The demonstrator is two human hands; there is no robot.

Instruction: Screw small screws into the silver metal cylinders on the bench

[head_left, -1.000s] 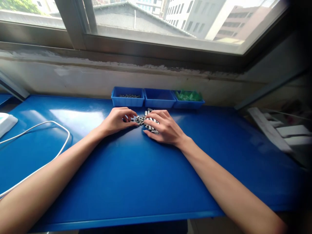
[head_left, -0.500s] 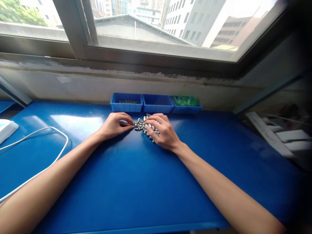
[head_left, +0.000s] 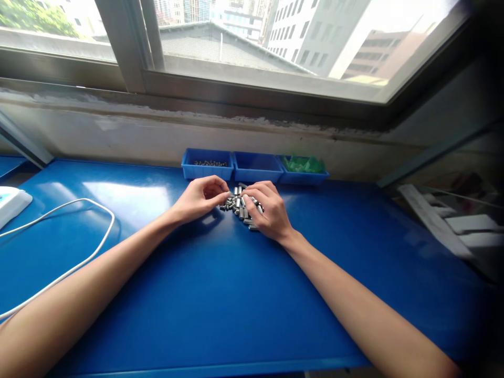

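Note:
On the blue table lies a heap of small metal pieces. Short screw-like pieces (head_left: 229, 202) make up its left side, and longer silvery hexagonal spacers (head_left: 241, 212) its right. My left hand (head_left: 200, 198) is at the heap's left edge, thumb and forefinger pinched together; whatever is between the tips is too small to make out. Over the right side of the heap is my right hand (head_left: 270, 210), fingers curled and thumb drawn in toward them. Its palm and fingers hide part of the spacers, and what it grips cannot be made out.
Behind the heap stand three blue bins in a row: the left bin (head_left: 207, 172) holds small metal parts, the middle bin (head_left: 258, 176) shows its bare inside, and the right bin (head_left: 303, 179) holds green plastic bags (head_left: 305, 164). A white cable (head_left: 106, 236) and white device (head_left: 12, 203) lie left.
My left hand has risen slightly and moved right, its fingertips drawn together. My right hand's fingers have curled in more, uncovering more spacers. The view has shifted a little.

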